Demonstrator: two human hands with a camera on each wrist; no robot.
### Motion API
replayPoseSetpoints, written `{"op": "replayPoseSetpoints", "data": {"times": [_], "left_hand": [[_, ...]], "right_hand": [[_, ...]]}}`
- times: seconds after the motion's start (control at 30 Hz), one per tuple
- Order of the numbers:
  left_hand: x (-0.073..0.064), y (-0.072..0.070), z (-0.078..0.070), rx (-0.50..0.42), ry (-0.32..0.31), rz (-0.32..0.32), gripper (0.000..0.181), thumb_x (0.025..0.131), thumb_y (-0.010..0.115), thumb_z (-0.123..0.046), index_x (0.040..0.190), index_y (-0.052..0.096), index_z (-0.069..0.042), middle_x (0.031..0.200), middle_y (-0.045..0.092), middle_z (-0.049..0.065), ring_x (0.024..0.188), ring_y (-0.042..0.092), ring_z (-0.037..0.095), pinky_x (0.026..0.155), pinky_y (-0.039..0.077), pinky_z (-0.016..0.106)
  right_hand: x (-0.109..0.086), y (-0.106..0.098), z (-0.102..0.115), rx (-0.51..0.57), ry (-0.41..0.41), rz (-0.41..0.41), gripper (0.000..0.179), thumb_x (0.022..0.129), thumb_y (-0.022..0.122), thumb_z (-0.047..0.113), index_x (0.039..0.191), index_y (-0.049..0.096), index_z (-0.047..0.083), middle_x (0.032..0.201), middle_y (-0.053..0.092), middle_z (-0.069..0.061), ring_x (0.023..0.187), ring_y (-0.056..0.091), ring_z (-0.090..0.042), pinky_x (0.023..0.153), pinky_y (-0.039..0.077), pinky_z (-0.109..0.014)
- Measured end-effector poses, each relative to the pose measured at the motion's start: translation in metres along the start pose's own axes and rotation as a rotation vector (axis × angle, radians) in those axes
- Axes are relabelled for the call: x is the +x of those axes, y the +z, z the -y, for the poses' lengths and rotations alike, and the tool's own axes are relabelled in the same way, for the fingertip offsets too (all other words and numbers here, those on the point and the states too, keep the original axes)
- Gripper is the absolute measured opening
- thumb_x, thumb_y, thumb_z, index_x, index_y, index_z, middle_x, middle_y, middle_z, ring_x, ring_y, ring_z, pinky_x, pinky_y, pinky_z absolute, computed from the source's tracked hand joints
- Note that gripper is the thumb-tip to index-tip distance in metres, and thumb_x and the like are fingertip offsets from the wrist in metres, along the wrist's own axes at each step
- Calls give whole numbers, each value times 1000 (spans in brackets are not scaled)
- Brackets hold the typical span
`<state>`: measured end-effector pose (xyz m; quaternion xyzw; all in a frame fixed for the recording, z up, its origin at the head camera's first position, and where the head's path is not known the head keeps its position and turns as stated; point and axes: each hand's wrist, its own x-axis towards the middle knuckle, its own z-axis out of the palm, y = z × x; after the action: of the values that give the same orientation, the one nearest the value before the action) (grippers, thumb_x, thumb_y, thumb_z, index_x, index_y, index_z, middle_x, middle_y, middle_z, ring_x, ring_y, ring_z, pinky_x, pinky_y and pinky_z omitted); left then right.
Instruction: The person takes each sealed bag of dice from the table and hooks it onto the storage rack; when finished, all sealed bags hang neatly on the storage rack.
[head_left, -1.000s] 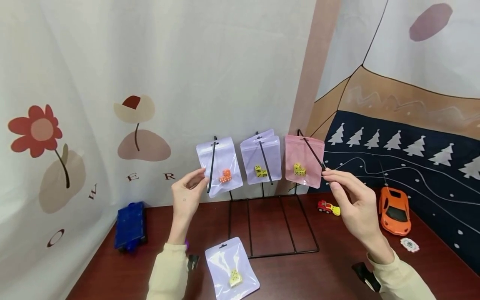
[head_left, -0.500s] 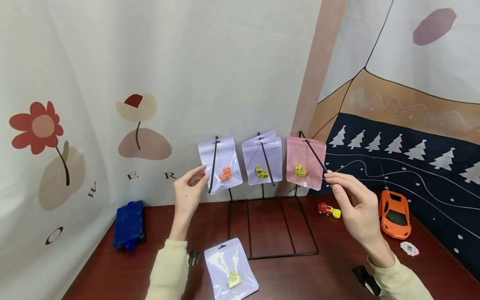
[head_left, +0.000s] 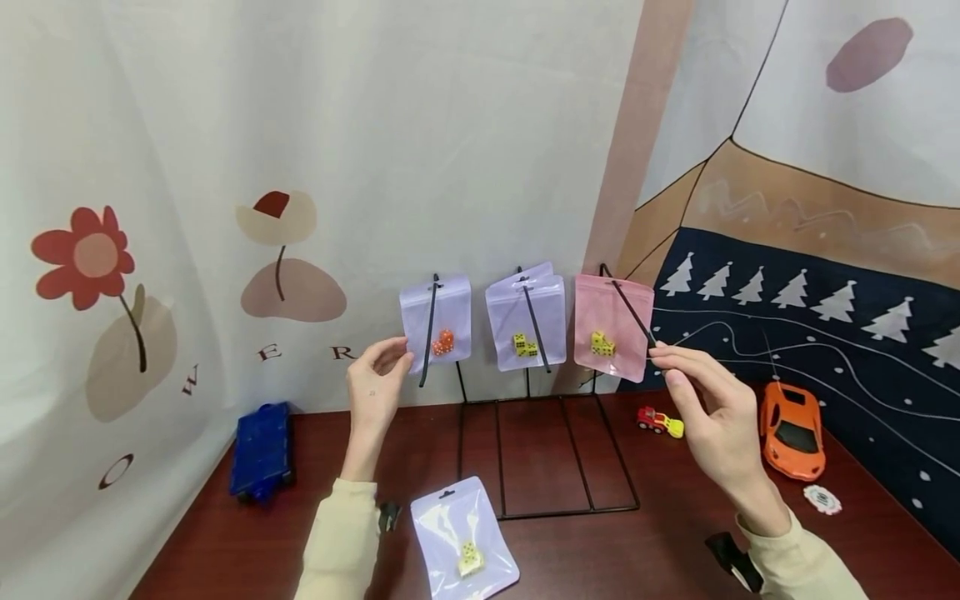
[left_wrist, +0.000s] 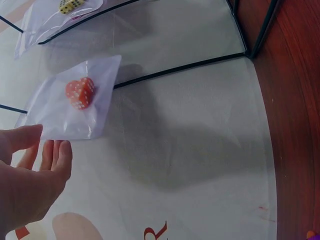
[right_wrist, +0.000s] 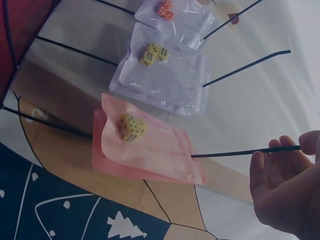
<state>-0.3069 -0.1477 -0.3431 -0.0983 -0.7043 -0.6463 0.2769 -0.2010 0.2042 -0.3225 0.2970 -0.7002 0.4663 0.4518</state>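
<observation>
My left hand [head_left: 374, 387] pinches the side edge of a lilac zip bag [head_left: 457, 308] holding orange dice [head_left: 443, 341]; the thumb tip overlaps that edge in the left wrist view. The bag hangs by its slot from the left hook [head_left: 429, 337] of a black wire rack [head_left: 498, 458]. My right hand [head_left: 708, 408] pinches the front end of the right hook [right_wrist: 225, 154] between thumb and fingers. Pink zip bags [right_wrist: 150, 145] hang on this hook, yellow dice [right_wrist: 131, 127] showing in the front one. On the middle hook hang lilac bags [head_left: 542, 308], the front one with yellow dice.
Another lilac bag [head_left: 442, 521] with yellow dice lies in front of the rack. A blue toy [head_left: 261, 450] stands at left. To the right are a small red-and-yellow toy vehicle [head_left: 660, 422], an orange toy car [head_left: 792, 429] and a white chip [head_left: 822, 500]. Printed cloth [head_left: 375, 167] hangs behind.
The left lilac bag has swung back and turned, so it shows narrower and hangs straighter. Both hands keep nearly the same place, the right one still at the hook's end.
</observation>
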Motion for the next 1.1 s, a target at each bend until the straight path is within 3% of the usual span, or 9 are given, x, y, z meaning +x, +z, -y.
{"op": "replayPoseSetpoints", "data": {"times": [0.17,0.23,0.33,0.53,0.77,0.93,1.1], "left_hand": [[1,2,6,-15,25,-16,23,83,66,10,105,64,14,104,61,26,97,63,35,85,51,21],[-3,1,-4,-11,26,-6,23,83,66,11,105,63,16,104,60,27,99,61,39,86,50,22],[-8,1,-13,13,42,-3,22,83,66,11,104,63,16,103,61,27,97,62,37,85,51,24],[-8,1,2,71,72,-20,20,83,70,3,103,69,6,99,64,17,92,64,27,81,52,23],[-18,2,-1,81,77,65,16,85,69,1,100,70,1,96,67,14,89,65,30,80,54,29],[-29,1,-6,95,57,103,15,84,70,0,99,70,0,93,68,13,87,65,18,76,53,20],[-46,-1,-8,130,46,180,16,84,69,1,100,70,1,94,69,16,85,66,18,75,53,21]], "right_hand": [[-2,-2,-2,-11,10,0,19,85,53,-19,101,64,-15,105,62,-27,111,58,-26,94,46,-23],[-3,-3,-4,-15,14,1,19,85,53,-19,101,64,-15,106,62,-26,111,58,-25,94,46,-23],[-1,-1,4,-8,17,5,19,85,53,-19,100,63,-15,106,61,-27,111,58,-24,93,46,-23],[3,1,14,-6,11,8,18,86,52,-19,99,63,-16,104,60,-29,110,58,-24,94,46,-22],[-2,-3,-2,-15,18,2,19,86,54,-17,102,64,-13,108,62,-25,110,58,-23,93,46,-22],[3,0,9,-9,10,6,17,86,53,-18,100,63,-16,105,61,-29,109,59,-21,92,47,-21],[7,2,22,-10,7,0,18,85,51,-21,98,63,-17,103,60,-31,107,59,-20,90,47,-20]]}}
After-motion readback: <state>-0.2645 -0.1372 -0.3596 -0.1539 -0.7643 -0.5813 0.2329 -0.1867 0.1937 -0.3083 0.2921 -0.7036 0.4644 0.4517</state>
